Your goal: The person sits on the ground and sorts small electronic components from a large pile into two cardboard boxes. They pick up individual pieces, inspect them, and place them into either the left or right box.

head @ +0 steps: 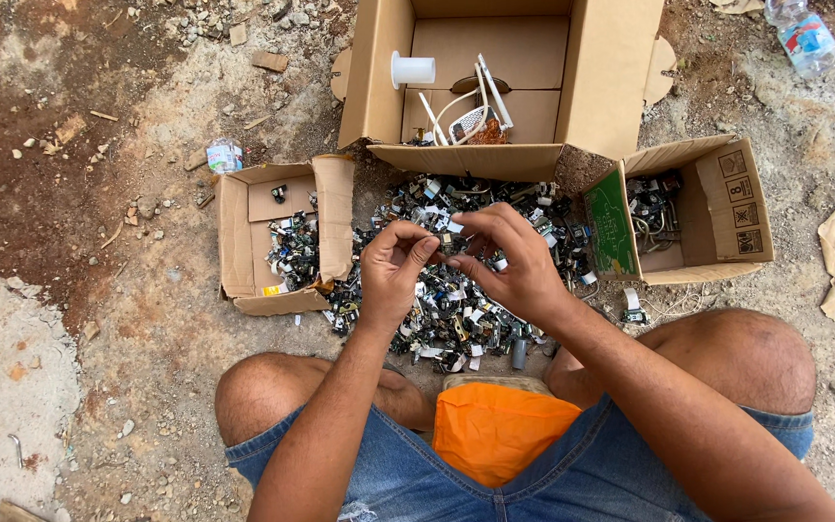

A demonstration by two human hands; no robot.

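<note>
**Both hands pinch a small part above the scrap heap**

We see the left hand (393, 271) and right hand (514, 261) meeting fingertip to fingertip, both closed on one small electronic part (446, 239) between them. It is too tiny for us to tell its long axis or which way it points; fingers hide most of it. Directly beneath the hands lies a pile of small components (456, 319), dark plastic and glinting metal. Left of the left hand sits a small open cardboard box (244, 242); beyond the hands a large carton (611, 87); right of the right hand another box holding a green circuit board (611, 227).
</note>
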